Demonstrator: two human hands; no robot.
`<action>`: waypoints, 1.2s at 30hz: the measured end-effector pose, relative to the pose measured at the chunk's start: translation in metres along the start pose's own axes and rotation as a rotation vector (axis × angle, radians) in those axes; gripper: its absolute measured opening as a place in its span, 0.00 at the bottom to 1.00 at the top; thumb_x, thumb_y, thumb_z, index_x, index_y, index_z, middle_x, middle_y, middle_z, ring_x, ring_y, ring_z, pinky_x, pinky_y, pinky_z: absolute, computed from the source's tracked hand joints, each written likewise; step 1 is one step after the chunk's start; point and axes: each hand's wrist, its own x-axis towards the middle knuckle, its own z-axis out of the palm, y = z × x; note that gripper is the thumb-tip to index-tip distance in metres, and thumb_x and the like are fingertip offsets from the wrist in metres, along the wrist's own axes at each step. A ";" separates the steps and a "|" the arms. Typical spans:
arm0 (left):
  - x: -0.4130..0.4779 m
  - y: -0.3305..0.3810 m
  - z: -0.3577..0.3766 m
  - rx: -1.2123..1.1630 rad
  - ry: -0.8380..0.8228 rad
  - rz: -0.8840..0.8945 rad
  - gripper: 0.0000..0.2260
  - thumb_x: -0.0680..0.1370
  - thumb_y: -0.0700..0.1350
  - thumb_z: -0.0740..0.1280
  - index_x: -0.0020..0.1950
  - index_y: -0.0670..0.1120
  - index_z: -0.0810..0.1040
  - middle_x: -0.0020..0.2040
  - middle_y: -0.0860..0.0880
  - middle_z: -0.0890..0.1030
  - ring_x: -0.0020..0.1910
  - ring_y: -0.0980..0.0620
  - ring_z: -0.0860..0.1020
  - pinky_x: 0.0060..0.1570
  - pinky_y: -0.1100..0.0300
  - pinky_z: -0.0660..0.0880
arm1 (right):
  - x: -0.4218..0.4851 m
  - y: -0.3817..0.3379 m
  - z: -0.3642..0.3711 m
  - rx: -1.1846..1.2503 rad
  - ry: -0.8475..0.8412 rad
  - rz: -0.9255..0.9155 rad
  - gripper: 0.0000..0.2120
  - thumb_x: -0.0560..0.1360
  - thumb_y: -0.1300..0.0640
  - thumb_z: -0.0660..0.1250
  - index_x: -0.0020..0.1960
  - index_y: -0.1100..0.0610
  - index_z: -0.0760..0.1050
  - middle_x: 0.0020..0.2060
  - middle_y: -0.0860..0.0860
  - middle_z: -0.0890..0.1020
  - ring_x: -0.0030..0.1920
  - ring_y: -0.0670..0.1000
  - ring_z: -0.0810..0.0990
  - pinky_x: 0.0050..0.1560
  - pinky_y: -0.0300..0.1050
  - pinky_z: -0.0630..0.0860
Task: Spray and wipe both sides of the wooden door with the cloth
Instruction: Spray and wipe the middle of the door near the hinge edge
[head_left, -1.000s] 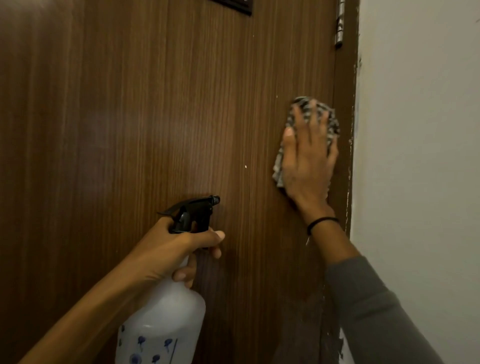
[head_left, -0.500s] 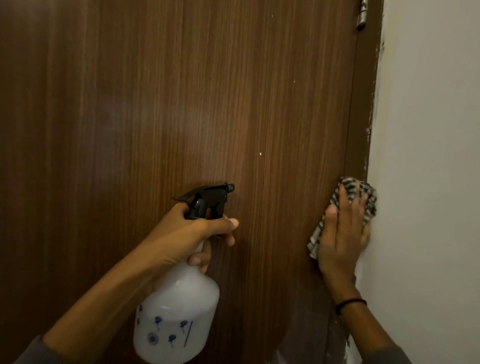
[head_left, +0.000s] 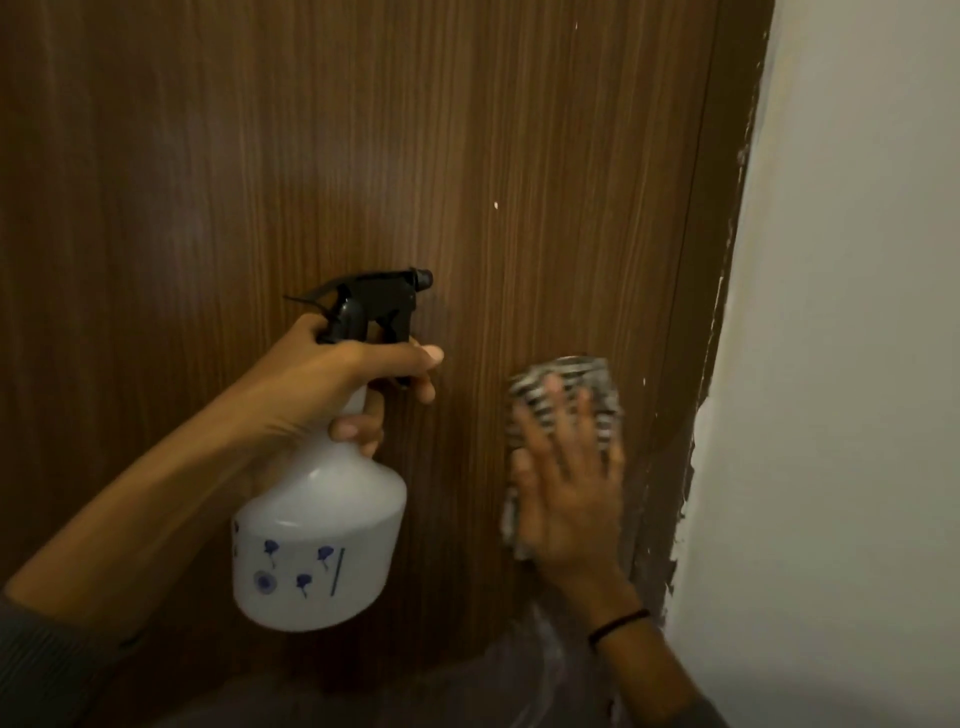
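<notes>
While left hand (head_left: 322, 384) grips bottle (head_left: 317, 540), right hand (head_left: 569, 499) presses cloth (head_left: 566, 379) on door (head_left: 260, 156).

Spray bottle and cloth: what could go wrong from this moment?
1. The nozzle of the spray bottle points sideways toward the right hand, and the left hand has a finger at the trigger: a squeeze might wet that hand, not the door.
2. Flat fingers alone press the cloth, so it may slip down.
3. The cloth is close to the chipped frame edge and might snag.
</notes>
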 end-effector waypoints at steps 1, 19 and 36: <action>0.000 0.000 0.000 0.001 -0.009 0.003 0.14 0.69 0.46 0.73 0.50 0.39 0.80 0.43 0.43 0.85 0.19 0.55 0.63 0.21 0.61 0.69 | -0.004 0.021 -0.004 0.022 0.019 0.123 0.24 0.85 0.46 0.45 0.81 0.42 0.52 0.82 0.42 0.47 0.82 0.52 0.49 0.78 0.64 0.48; 0.000 0.002 0.001 0.034 0.000 -0.051 0.14 0.69 0.47 0.73 0.51 0.42 0.80 0.44 0.45 0.84 0.19 0.57 0.64 0.21 0.63 0.70 | -0.047 0.000 -0.009 0.293 -0.215 0.154 0.27 0.84 0.55 0.52 0.82 0.45 0.51 0.82 0.41 0.44 0.82 0.52 0.42 0.77 0.64 0.42; -0.078 -0.139 0.101 0.037 -0.042 -0.383 0.10 0.75 0.39 0.76 0.40 0.43 0.75 0.26 0.50 0.72 0.20 0.54 0.68 0.24 0.60 0.69 | -0.099 0.022 -0.093 0.523 -0.093 0.751 0.27 0.85 0.47 0.52 0.82 0.44 0.50 0.80 0.38 0.56 0.79 0.38 0.54 0.74 0.30 0.53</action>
